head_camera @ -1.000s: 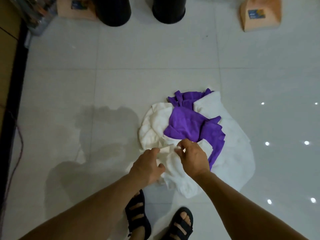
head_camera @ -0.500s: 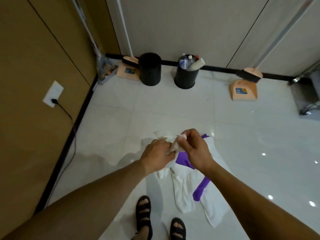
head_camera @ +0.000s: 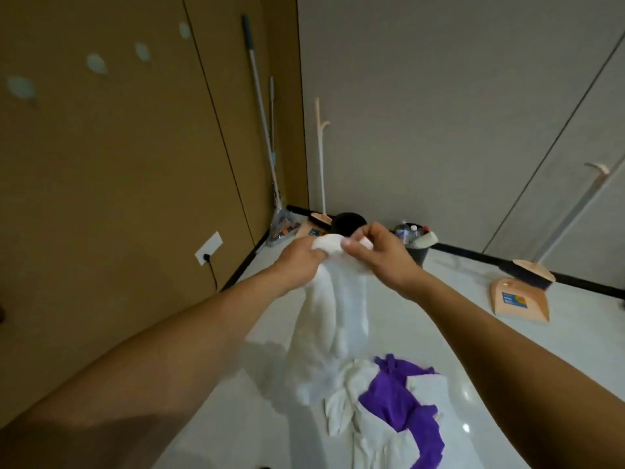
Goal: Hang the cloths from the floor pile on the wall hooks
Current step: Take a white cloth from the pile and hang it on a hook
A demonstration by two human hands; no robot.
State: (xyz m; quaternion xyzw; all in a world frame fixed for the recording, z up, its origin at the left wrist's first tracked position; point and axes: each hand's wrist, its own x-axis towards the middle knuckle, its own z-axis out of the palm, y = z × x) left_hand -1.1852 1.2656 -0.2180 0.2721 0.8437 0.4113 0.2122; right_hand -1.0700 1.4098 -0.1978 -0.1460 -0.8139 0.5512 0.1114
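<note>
A white cloth (head_camera: 333,319) hangs lifted off the floor, gathered at its top edge. My left hand (head_camera: 299,262) grips that edge on the left, and my right hand (head_camera: 378,255) pinches it on the right. Below lies the floor pile (head_camera: 389,407), with a purple cloth (head_camera: 394,399) on top of white ones. A row of pale round wall hooks (head_camera: 96,62) runs along the brown wall at the upper left, well above and left of both hands.
Two black bins (head_camera: 348,222) stand by the far wall, one holding bottles. Mop poles (head_camera: 262,120) lean in the corner. A peach dustpan with a brush (head_camera: 519,292) sits at right. A wall socket (head_camera: 209,253) with a cable is low on the brown wall.
Both hands have raised the white cloth out of the pile to chest height. The view has tilted up from the floor, so the brown wall and its hooks now show.
</note>
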